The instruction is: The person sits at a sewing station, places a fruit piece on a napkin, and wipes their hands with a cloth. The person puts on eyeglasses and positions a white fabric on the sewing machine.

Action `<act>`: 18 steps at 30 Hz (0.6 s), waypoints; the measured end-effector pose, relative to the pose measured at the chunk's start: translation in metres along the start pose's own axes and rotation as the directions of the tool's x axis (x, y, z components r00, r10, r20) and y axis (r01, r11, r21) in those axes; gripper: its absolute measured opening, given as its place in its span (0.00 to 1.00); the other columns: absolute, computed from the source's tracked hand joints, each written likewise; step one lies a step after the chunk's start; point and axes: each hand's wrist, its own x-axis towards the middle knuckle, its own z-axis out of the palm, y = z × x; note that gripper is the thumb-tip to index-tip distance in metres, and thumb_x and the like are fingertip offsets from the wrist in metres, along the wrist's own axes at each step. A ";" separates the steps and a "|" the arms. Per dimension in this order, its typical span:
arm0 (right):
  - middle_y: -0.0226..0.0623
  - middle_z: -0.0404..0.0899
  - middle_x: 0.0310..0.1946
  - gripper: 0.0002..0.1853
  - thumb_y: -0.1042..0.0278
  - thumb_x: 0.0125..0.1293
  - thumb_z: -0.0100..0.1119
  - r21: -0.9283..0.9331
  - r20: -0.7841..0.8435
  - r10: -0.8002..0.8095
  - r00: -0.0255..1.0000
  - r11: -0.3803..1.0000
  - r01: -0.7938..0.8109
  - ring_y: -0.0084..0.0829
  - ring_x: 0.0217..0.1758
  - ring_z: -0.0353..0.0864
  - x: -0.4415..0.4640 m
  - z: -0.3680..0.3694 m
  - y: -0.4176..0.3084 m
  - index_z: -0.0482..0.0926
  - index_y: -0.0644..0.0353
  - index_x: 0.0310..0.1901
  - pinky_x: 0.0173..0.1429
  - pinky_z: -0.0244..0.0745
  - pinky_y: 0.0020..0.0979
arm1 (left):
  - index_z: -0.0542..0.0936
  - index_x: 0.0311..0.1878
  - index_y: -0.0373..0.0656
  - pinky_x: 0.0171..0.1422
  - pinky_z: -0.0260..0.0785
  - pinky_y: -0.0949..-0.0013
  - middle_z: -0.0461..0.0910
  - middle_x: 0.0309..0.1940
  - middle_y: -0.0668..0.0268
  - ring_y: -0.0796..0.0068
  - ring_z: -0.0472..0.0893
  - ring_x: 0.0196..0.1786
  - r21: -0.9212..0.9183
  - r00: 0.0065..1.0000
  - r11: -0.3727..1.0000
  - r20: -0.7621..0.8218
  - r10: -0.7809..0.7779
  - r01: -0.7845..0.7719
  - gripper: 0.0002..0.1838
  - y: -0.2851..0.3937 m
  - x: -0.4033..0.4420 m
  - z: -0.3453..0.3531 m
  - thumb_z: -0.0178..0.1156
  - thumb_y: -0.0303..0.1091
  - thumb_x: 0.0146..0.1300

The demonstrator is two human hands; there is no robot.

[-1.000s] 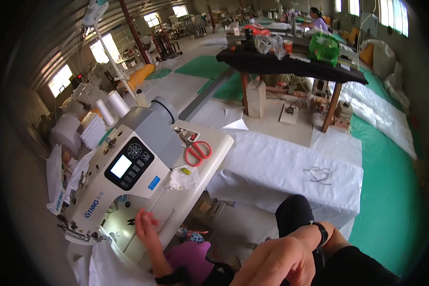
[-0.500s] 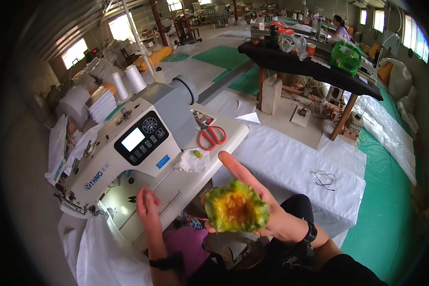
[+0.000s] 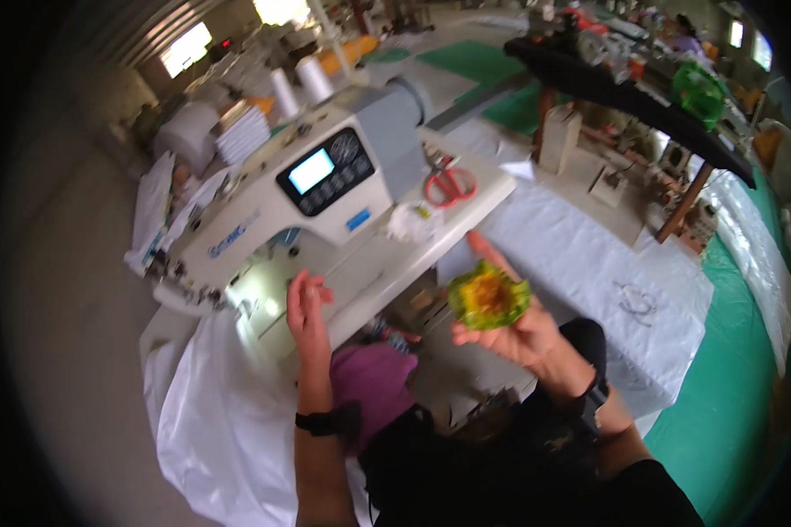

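On the palm of my right hand [image 3: 523,329] rests a green-rimmed piece of fruit [image 3: 488,297] with a yellow-orange hollow, its fingers around the underside. My left hand [image 3: 308,307], with fingers loosely curled and apart, is at the front edge of the white sewing machine table [image 3: 387,272] and holds nothing. Behind it stands the sewing machine [image 3: 334,189] with a lit display. Red-handled scissors [image 3: 450,186] lie on the table beside a crumpled white tissue [image 3: 410,222] with a small green bit on it.
White fabric [image 3: 215,413] hangs below the machine at the left. Eyeglasses [image 3: 634,301] lie on a white-covered surface [image 3: 580,255] at the right. Farther back, a black-topped table [image 3: 628,105] bears a green bag [image 3: 699,92]. A person [image 3: 687,37] is in the far background.
My right hand has turned palm up, bringing the fruit into view, then moved slightly away. The camera view has shifted, and the scene looks blurred. My left hand remains near the table edge.
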 end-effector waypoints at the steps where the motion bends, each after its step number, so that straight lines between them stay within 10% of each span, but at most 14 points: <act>1: 0.54 0.65 0.62 0.54 0.73 0.58 0.63 0.025 -0.007 0.018 1.000 1.000 -0.018 0.56 0.59 0.74 -0.006 -0.002 0.002 0.31 0.43 0.74 0.63 0.70 0.52 | 0.70 0.59 0.35 0.40 0.69 0.74 0.78 0.42 0.64 0.79 0.74 0.33 0.006 1.000 0.999 0.000 0.031 -0.031 0.18 0.013 -0.010 -0.007 0.52 0.35 0.70; 4: 0.52 0.66 0.62 0.57 0.72 0.56 0.65 0.022 -0.030 0.069 0.997 0.997 -0.068 0.55 0.58 0.74 -0.020 -0.008 0.004 0.29 0.43 0.74 0.62 0.71 0.51 | 0.72 0.58 0.37 0.44 0.71 0.72 0.78 0.43 0.60 0.76 0.76 0.37 0.378 0.979 0.921 0.130 -0.154 0.095 0.17 0.018 -0.055 -0.042 0.49 0.37 0.71; 7: 0.46 0.66 0.62 0.60 0.71 0.53 0.68 0.051 0.050 0.132 0.990 0.990 -0.135 0.52 0.57 0.74 -0.032 -0.009 0.005 0.29 0.43 0.74 0.59 0.71 0.49 | 0.74 0.55 0.35 0.55 0.70 0.57 0.76 0.50 0.52 0.52 0.76 0.52 0.805 0.885 0.547 0.407 -0.226 -0.230 0.20 0.026 -0.111 -0.050 0.57 0.38 0.64; 12: 0.54 0.64 0.62 0.60 0.71 0.53 0.68 0.167 0.216 0.112 0.970 0.975 -0.149 0.49 0.57 0.74 -0.028 0.000 0.010 0.27 0.42 0.74 0.59 0.70 0.47 | 0.76 0.50 0.37 0.66 0.59 0.47 0.75 0.54 0.53 0.51 0.74 0.57 0.763 0.754 0.153 0.646 -0.121 -0.629 0.17 -0.019 -0.167 -0.063 0.54 0.36 0.62; 15: 0.57 0.64 0.62 0.60 0.70 0.54 0.68 0.186 0.262 0.119 0.958 0.968 -0.171 0.48 0.57 0.74 -0.026 0.005 0.014 0.26 0.41 0.74 0.59 0.69 0.47 | 0.77 0.48 0.38 0.68 0.58 0.49 0.76 0.54 0.56 0.54 0.74 0.59 0.891 0.926 0.345 0.356 -0.128 -0.295 0.14 -0.024 -0.174 -0.059 0.53 0.33 0.61; 18: 0.58 0.64 0.63 0.59 0.71 0.55 0.67 0.198 0.293 0.107 0.950 0.965 -0.170 0.48 0.58 0.74 -0.024 0.009 0.017 0.26 0.41 0.74 0.59 0.70 0.46 | 0.77 0.48 0.39 0.66 0.60 0.49 0.77 0.54 0.58 0.54 0.74 0.59 0.913 0.886 0.207 0.395 -0.243 -0.350 0.16 -0.018 -0.168 -0.062 0.57 0.34 0.58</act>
